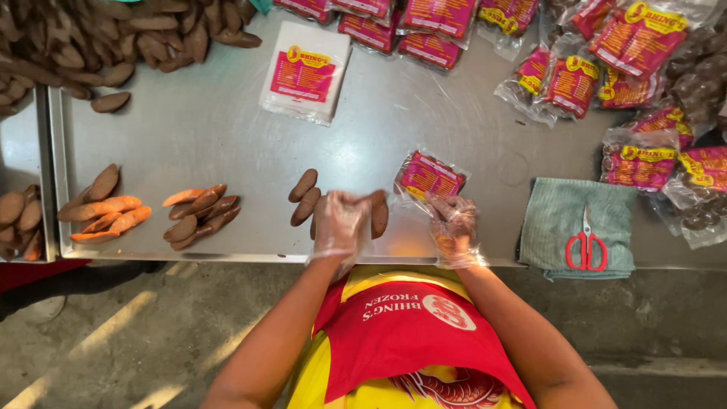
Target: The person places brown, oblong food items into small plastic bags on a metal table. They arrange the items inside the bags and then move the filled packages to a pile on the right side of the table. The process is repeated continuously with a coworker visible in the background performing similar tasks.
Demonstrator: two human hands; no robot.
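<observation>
A small stack of flat, brown, oval food pieces point(376, 212) sits under the left hand point(338, 221), whose plastic-gloved fingers are curled around the stack from above, close to the near edge of the steel surface point(227, 129). Just beyond the right hand point(454, 227), a clear plastic pouch with a pink label point(429, 176) lies flat; this gloved hand is loosely cupped beside it, and whether it pinches the pouch's edge cannot be told. Two more brown ovals point(304, 196) lie just left of the left hand.

The thin gloves look slippery, so a piece could slide out of the stack and, being so near the edge, drop to the concrete floor point(113, 333). Red-handled scissors point(585, 244) rest on a folded green cloth point(575, 223) to the right of the right hand, where a careless reach might knock them.
</observation>
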